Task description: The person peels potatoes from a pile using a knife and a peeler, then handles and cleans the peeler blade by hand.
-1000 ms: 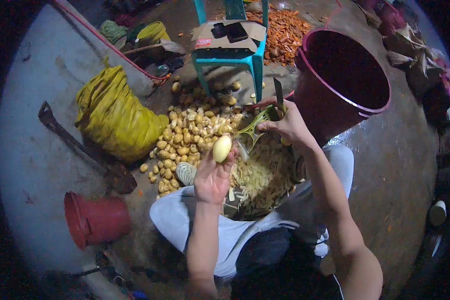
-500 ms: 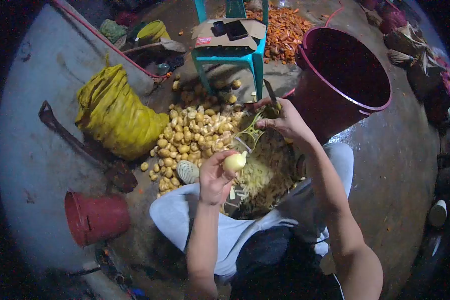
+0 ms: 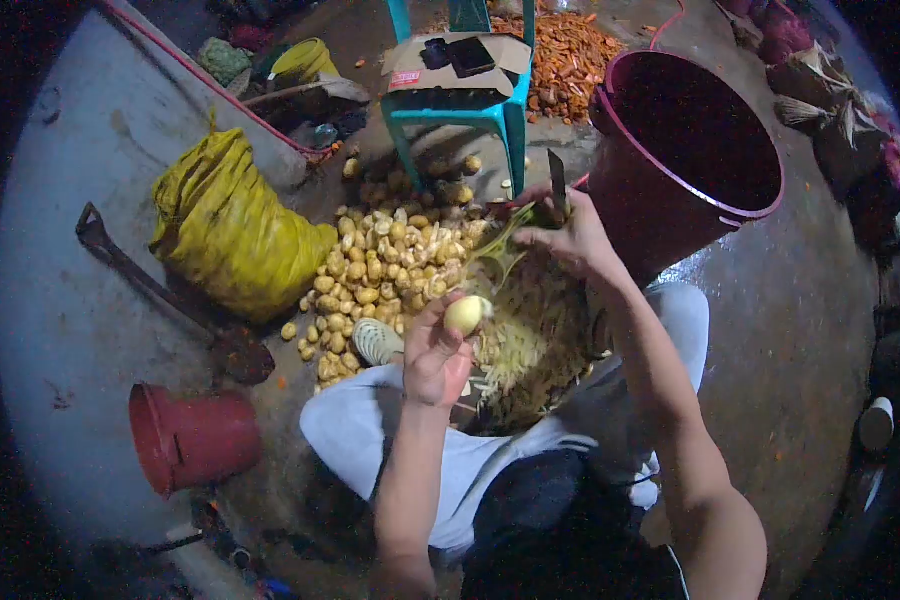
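My left hand (image 3: 435,350) is closed around a pale, peeled potato (image 3: 463,316), held up above my lap. My right hand (image 3: 570,235) grips a knife (image 3: 557,180), its dark blade pointing up and away. Long thin strips of peel (image 3: 505,255) dangle from the right hand's fingers, a short way from the potato. Beyond my left hand a heap of yellowish-brown potatoes (image 3: 370,270) covers the floor. A mound of pale peelings (image 3: 525,350) lies between my legs, below both hands.
A large maroon tub (image 3: 620,190) stands at the right. Ahead, a teal chair (image 3: 500,118) carries cardboard and two dark objects. Orange pieces (image 3: 570,60) are heaped behind it. To the left are a yellow sack (image 3: 230,230), a long-handled shovel (image 3: 150,280) and a red bucket (image 3: 205,440).
The potato in my left hand has turned and shifted slightly left. My right hand has moved a little to the right, with the knife blade swung more upright.
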A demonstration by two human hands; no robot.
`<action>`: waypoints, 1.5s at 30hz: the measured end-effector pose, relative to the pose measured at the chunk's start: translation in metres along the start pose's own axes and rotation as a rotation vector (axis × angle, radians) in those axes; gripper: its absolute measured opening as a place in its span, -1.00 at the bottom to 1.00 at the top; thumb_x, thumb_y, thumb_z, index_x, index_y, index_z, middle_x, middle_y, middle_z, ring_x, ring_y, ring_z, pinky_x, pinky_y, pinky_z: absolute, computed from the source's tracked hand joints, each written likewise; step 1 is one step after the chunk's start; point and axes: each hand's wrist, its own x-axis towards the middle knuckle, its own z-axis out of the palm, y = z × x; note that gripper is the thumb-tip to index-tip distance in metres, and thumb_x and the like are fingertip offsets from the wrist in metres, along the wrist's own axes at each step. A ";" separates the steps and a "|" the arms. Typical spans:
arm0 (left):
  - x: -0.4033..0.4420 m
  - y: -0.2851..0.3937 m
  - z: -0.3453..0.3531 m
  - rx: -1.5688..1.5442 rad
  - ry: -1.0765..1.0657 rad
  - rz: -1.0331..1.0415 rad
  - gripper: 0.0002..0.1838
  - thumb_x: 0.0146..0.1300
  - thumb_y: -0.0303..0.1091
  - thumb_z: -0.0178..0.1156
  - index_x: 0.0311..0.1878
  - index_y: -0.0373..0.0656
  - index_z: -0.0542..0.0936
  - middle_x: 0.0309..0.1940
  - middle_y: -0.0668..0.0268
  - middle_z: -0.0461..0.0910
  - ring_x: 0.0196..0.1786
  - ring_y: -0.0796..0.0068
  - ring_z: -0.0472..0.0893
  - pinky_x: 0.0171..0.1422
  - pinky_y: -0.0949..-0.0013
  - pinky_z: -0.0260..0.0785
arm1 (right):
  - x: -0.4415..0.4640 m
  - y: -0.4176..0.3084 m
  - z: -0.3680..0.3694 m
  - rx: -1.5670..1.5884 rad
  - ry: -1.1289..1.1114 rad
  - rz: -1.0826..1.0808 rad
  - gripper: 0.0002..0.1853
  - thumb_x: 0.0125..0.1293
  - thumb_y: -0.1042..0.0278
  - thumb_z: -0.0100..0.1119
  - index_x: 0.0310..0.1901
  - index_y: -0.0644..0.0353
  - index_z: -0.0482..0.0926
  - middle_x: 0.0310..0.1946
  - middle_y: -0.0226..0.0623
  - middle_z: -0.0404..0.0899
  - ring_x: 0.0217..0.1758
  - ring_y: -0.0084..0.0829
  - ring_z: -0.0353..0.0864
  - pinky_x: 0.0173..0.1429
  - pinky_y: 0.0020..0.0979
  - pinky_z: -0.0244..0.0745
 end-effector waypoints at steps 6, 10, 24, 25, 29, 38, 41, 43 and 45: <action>0.001 0.000 0.005 0.128 -0.043 0.044 -0.52 0.09 -0.54 0.38 0.12 -0.32 0.51 0.00 0.18 0.60 0.07 0.34 0.57 0.28 0.28 0.35 | -0.008 -0.024 0.003 -0.074 -0.193 -0.188 -0.57 -0.04 0.39 0.55 -0.12 0.26 0.58 -0.18 -0.44 0.63 -0.05 -0.58 0.51 0.08 -0.45 0.41; 0.001 0.003 0.008 0.237 -0.060 0.080 -0.50 0.05 -0.55 0.41 0.10 -0.33 0.51 0.00 0.17 0.60 0.06 0.35 0.58 0.24 0.32 0.39 | 0.002 -0.003 -0.005 0.090 -0.083 0.075 -0.47 -0.09 0.31 0.59 -0.05 0.24 0.58 -0.12 -0.42 0.63 0.01 -0.55 0.49 0.19 -0.38 0.35; 0.007 0.013 0.004 0.128 0.038 0.092 -0.36 0.08 -0.30 0.43 0.23 -0.16 0.40 0.07 0.31 0.51 0.09 0.40 0.52 0.24 0.25 0.38 | 0.001 0.014 -0.007 0.016 -0.183 0.128 -0.54 0.01 0.39 0.53 -0.04 0.27 0.58 -0.21 -0.49 0.60 -0.17 -0.63 0.49 -0.04 -0.51 0.43; 0.007 0.015 0.004 0.128 0.037 0.092 -0.36 0.08 -0.30 0.43 0.23 -0.16 0.40 0.07 0.31 0.51 0.09 0.40 0.52 0.24 0.25 0.38 | 0.001 0.012 -0.007 -0.007 -0.164 0.118 -0.53 0.00 0.37 0.54 -0.05 0.26 0.58 -0.19 -0.48 0.60 -0.13 -0.62 0.48 -0.01 -0.49 0.42; 0.007 0.017 0.011 0.180 0.042 0.112 -0.41 0.09 -0.44 0.40 0.20 -0.21 0.41 0.04 0.28 0.51 0.08 0.41 0.52 0.25 0.27 0.37 | -0.002 0.003 -0.007 -0.037 -0.186 0.071 -0.49 -0.04 0.28 0.57 -0.05 0.25 0.58 -0.17 -0.46 0.60 -0.06 -0.57 0.47 0.09 -0.43 0.37; 0.004 0.002 0.003 0.269 -0.008 0.123 -0.51 0.10 -0.54 0.38 0.10 -0.28 0.45 -0.02 0.24 0.54 0.05 0.41 0.54 0.25 0.33 0.35 | -0.008 -0.021 0.005 -0.077 -0.190 0.067 -0.47 -0.08 0.23 0.58 -0.06 0.22 0.61 -0.12 -0.35 0.65 0.03 -0.49 0.53 0.22 -0.38 0.36; 0.006 0.000 -0.002 0.160 0.009 0.076 -0.51 0.10 -0.53 0.38 0.12 -0.30 0.45 -0.01 0.23 0.55 0.07 0.40 0.54 0.25 0.33 0.34 | -0.002 -0.010 0.003 -0.027 -0.139 0.052 -0.48 -0.07 0.25 0.59 -0.06 0.22 0.61 -0.10 -0.35 0.64 0.04 -0.46 0.54 0.23 -0.36 0.37; 0.006 0.005 0.005 0.098 0.006 0.045 -0.50 0.11 -0.53 0.38 0.12 -0.31 0.45 0.00 0.22 0.55 0.08 0.40 0.54 0.26 0.33 0.34 | -0.002 -0.015 0.005 0.049 -0.174 0.054 -0.50 -0.06 0.27 0.58 -0.07 0.23 0.61 -0.10 -0.34 0.64 0.04 -0.48 0.54 0.24 -0.35 0.37; 0.002 0.009 0.013 0.068 0.011 -0.004 -0.49 0.12 -0.45 0.39 0.13 -0.29 0.44 0.02 0.20 0.56 0.07 0.34 0.57 0.22 0.28 0.43 | -0.005 -0.024 0.002 0.034 -0.171 0.075 -0.50 -0.06 0.27 0.58 -0.07 0.23 0.61 -0.09 -0.34 0.64 0.05 -0.48 0.54 0.24 -0.35 0.36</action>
